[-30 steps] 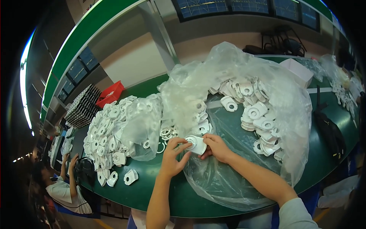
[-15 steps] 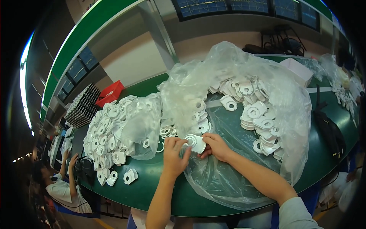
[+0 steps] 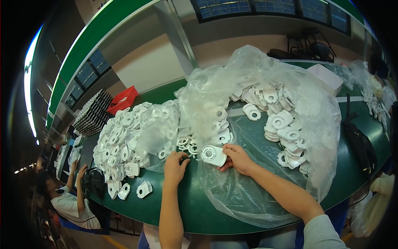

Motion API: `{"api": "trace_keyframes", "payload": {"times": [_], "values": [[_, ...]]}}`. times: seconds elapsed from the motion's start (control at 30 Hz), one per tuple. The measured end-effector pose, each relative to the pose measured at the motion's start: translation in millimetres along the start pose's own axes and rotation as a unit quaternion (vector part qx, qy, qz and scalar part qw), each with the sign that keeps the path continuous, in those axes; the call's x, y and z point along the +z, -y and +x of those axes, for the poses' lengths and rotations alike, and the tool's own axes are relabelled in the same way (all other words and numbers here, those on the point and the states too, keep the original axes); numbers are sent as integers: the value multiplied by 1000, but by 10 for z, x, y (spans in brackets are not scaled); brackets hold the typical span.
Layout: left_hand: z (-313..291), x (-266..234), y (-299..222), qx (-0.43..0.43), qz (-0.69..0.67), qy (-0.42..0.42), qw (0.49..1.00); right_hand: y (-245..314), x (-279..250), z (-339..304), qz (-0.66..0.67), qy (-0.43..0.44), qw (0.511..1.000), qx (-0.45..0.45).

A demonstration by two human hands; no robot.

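My right hand (image 3: 236,159) grips a white plastic part (image 3: 213,155) by its straight right end, thumb above and fingers beneath. The part is a flat plate with a rounded end and a round ringed opening, tilted toward me. My left hand (image 3: 176,167) is apart from it, over the green table, fingers bent and thumb spread a little, with nothing visible between them. Just beyond the left hand lies a small heap of white rings (image 3: 187,143). A big clear plastic bag (image 3: 236,199) spreads under and behind my right hand, with many similar white parts (image 3: 286,133) in it.
At left rises a large pile of white parts (image 3: 120,141), partly under clear plastic. Behind it are a red bin (image 3: 124,101) and stacked trays (image 3: 92,113). A white box (image 3: 325,79) and a black strapped item (image 3: 360,143) lie at right. Another person (image 3: 72,205) works at far left.
My left hand has let go of the white part and moved left, toward the rings. My right hand still holds the part, now turned with its opening facing me more.
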State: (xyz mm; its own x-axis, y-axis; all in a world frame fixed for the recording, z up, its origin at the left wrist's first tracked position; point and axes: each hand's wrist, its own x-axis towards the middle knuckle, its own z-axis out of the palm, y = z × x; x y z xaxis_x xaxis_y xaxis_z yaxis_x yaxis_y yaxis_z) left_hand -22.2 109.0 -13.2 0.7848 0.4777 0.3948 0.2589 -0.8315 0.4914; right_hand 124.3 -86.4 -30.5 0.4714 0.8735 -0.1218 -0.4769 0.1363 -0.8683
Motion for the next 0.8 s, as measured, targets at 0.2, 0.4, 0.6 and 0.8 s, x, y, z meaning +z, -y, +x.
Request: {"api": "trace_keyframes", "payload": {"times": [0.2,0.4,0.6,0.8], "values": [[-22,-86,24,42,-6,51,998,-32,-28,10,-5,-2,1000,-6],[66,-190,54,-79,-283,-86,952,-21,-18,6,4,-4,1000,-6],[-18,-77,7,33,-2,3,999,-21,-2,19,8,-5,1000,-4],[12,-77,-48,104,50,-53,992,-38,-45,21,14,0,1000,-11]]}}
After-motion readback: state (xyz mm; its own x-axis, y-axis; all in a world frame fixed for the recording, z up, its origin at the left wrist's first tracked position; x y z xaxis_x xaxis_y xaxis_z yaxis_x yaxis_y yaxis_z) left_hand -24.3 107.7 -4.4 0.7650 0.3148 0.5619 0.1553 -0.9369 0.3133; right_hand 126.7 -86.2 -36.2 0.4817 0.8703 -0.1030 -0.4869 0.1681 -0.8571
